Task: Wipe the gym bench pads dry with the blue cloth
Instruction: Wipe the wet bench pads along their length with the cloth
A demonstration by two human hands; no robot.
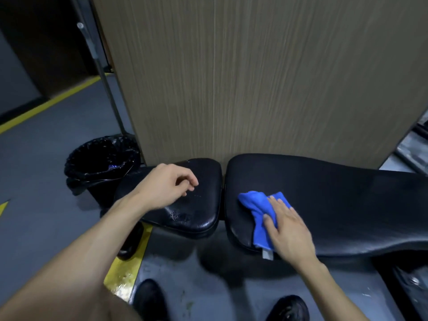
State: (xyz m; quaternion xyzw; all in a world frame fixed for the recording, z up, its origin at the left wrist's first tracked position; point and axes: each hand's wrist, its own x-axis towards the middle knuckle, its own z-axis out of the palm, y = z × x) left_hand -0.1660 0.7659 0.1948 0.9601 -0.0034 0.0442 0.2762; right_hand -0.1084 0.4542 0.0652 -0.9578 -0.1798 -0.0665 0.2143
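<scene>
The black gym bench has two pads side by side: a short seat pad [196, 212] on the left and a long back pad [335, 200] on the right. Water drops glisten on the seat pad's near edge. A crumpled blue cloth [257, 205] lies on the left end of the long pad. My right hand [289, 230] presses flat on the cloth with straight fingers. My left hand [166, 184] hovers over the seat pad with loosely curled fingers and holds nothing.
A wood-grain panel [254, 77] stands upright right behind the bench. A black bin [102, 163] with a bag liner sits left of the seat pad. Yellow floor lines [46, 105] cross the grey floor. My two black shoes [150, 300] stand below the bench.
</scene>
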